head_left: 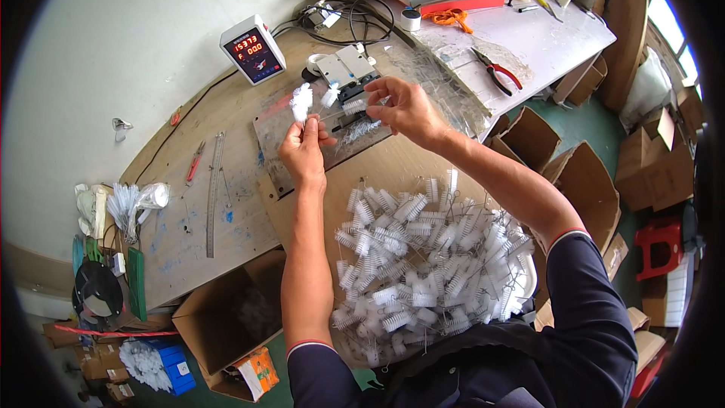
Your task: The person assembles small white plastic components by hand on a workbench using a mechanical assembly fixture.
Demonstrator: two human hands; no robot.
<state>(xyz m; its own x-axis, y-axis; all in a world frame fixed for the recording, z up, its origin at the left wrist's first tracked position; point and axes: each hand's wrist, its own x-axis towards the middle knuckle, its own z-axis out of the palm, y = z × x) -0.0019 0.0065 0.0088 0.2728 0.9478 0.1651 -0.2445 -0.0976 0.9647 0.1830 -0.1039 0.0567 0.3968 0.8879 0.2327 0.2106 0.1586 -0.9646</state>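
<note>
My left hand (304, 149) is closed, pinching the lower end of a small white bristle brush (302, 100) that stands upright above the fingers. My right hand (408, 112) is beside the metal bench machine (347, 68), its fingers curved and apart. Close to those fingertips, a white brush (353, 106) lies at the front of the machine; whether they touch it I cannot tell. Another white bristle tuft (330, 96) sits at the machine's left side. Between my forearms and body is a large heap of white brushes with wire stems (423, 264).
A counter box with red digits (254, 49) stands behind the machine, with black cables nearby. Red-handled pliers (496, 72) lie on the right-hand table. At left are a steel ruler (216, 195) and small red pliers (195, 162). Cardboard boxes (585, 189) stand on the floor.
</note>
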